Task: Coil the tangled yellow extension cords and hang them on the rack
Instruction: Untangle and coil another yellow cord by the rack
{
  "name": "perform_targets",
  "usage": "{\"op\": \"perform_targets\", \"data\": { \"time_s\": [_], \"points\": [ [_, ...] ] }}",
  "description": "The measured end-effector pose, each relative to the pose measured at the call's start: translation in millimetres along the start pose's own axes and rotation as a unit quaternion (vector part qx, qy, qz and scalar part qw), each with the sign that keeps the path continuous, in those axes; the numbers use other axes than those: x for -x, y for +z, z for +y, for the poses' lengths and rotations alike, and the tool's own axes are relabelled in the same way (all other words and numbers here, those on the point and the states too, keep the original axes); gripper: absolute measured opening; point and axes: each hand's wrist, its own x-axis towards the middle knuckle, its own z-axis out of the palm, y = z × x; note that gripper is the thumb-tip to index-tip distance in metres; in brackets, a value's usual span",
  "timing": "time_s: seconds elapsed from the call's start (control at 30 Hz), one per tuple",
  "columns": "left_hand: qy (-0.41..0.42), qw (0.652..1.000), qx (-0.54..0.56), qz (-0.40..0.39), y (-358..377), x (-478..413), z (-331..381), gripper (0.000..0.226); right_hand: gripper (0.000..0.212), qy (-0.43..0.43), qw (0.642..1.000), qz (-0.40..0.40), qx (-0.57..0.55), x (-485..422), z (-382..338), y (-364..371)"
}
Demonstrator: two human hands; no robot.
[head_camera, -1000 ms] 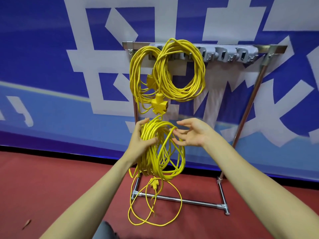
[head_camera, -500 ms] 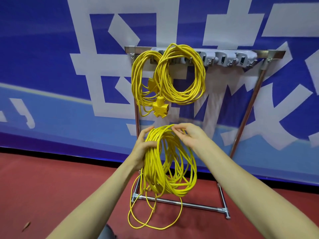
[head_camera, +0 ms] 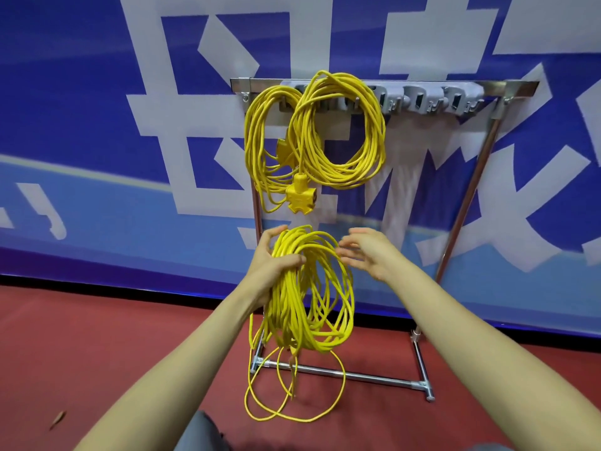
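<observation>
Two hands: my left hand (head_camera: 271, 266) is gripping the cord bundle (head_camera: 286, 307) at centre frame; my right hand (head_camera: 369, 255) is hovering just beside it at 3 o'clock, fingers spread, holding nothing.
Open room: grey hooks (head_camera: 419, 100) at 1 o'clock on the rack (head_camera: 507, 87) are showing bare; red floor (head_camera: 97, 346) is running to the frame edge at 8 o'clock.
Hard to make out: right fingertips are blurring; I am failing to pick out the bundle's plug.
In the way: two hung coils (head_camera: 374, 135) at 12 o'clock are dangling a socket block (head_camera: 300, 200) just above the bundle; loose loops (head_camera: 286, 419) are trailing past the rack's base bar at 6 o'clock.
Around: a blue banner (head_camera: 81, 109) is filling the background.
</observation>
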Motion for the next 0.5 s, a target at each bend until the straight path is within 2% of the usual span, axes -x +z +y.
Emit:
{"op": "perform_targets", "data": {
  "time_s": [0.07, 0.1, 0.17, 0.23, 0.27, 0.33, 0.4, 0.5],
  "points": [
    [0.019, 1.0, -0.009, 0.023, 3, -5, 3, 0.066, 0.013, -0.079, 0.989, 0.082, 0.094, -5, 14, -10],
    [0.029, 0.999, -0.002, 0.043, 6, -8, 3, 0.068, 0.009, -0.106, 0.981, 0.092, 0.133, -4, 23, -13],
    [0.044, 0.994, 0.029, 0.091, 12, -15, 4, 0.072, 0.013, -0.12, 0.972, 0.013, 0.202, 0, 47, -16],
    [0.065, 0.988, 0.055, 0.128, 17, -20, 6, 0.069, 0.012, -0.087, 0.958, -0.119, 0.244, 15, 66, -12],
    [0.077, 0.986, 0.058, 0.135, 19, -22, 7, 0.068, 0.008, -0.07, 0.953, -0.156, 0.25, 19, 74, -10],
    [0.103, 0.984, 0.045, 0.14, 23, -25, 9, 0.067, 0.01, -0.085, 0.961, -0.126, 0.231, 19, 82, -6],
    [0.129, 0.98, 0.029, 0.15, 27, -27, 13, 0.07, 0.027, -0.115, 0.969, -0.054, 0.21, 12, 87, -3],
    [0.139, 0.977, 0.037, 0.159, 24, -34, 19, 0.075, 0.043, -0.133, 0.946, -0.006, 0.295, 8, 100, 1]
  ]
}}
